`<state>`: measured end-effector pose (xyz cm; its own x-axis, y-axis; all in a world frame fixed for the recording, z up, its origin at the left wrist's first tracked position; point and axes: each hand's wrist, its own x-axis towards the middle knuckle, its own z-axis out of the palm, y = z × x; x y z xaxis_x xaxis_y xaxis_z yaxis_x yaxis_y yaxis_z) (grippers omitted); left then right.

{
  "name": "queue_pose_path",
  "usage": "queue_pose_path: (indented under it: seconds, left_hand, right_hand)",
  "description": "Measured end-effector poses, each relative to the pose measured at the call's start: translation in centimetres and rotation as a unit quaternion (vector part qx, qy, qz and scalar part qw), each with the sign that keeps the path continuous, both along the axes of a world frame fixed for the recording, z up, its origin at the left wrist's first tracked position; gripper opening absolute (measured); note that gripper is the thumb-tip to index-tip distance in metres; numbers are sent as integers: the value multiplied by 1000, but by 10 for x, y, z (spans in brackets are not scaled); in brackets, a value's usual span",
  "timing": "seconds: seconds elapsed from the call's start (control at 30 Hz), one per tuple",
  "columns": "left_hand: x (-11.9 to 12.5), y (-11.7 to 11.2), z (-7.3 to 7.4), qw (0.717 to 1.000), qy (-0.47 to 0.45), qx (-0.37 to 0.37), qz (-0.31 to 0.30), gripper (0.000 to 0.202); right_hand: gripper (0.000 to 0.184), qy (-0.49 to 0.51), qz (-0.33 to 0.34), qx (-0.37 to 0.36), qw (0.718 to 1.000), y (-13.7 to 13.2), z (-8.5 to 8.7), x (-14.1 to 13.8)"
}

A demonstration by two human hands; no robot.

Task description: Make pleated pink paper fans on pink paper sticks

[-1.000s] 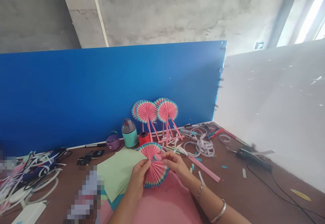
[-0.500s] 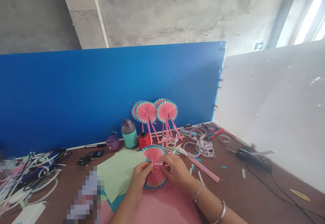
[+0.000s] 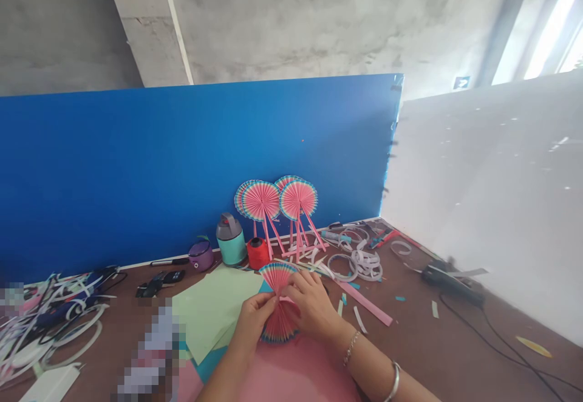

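A pleated pink paper fan (image 3: 279,274) with a blue and cream edge is spread out above and below its pinched middle. My left hand (image 3: 255,318) is closed on the fan's left side, thumb near the centre. On the right side, the fingers of my right hand (image 3: 310,305) are bent over the fan near its middle and cover part of the pleats. Pink paper (image 3: 296,368) lies beneath the hands. Pale green sheets (image 3: 214,305) lie to the left, over blue-green paper.
Finished round pink fans (image 3: 261,200) on pink sticks lean against the blue partition (image 3: 136,171). Before them stand a teal bottle (image 3: 231,247), a red spool-like object (image 3: 258,254) and a purple pot (image 3: 201,255). Paper strips (image 3: 364,263) and a black cable (image 3: 492,340) lie on the right.
My right hand has shifted slightly left and its fingers now cover more of the fan's right side. My left hand keeps its hold on the fan.
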<state>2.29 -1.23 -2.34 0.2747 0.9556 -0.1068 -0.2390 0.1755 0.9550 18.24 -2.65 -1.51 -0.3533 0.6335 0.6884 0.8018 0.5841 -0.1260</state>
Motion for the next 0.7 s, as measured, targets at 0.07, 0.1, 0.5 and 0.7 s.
queue_pose_path:
  seconds: [0.07, 0.1, 0.5, 0.7]
  left_hand:
    - [1, -1, 0, 1000, 2, 2, 5, 35]
    - [1, -1, 0, 1000, 3, 3, 7, 35]
    - [0, -4, 7, 999, -3, 10, -47, 37]
    - [0, -4, 7, 999, 16, 3, -35, 36]
  right_hand:
    - [5, 0, 1, 2, 1000, 0, 0, -1]
    - [6, 2, 1, 5, 1000, -1, 1, -2]
    - [9, 7, -11, 34, 999, -6, 5, -5]
    - [11, 9, -6, 41, 999, -5, 4, -6]
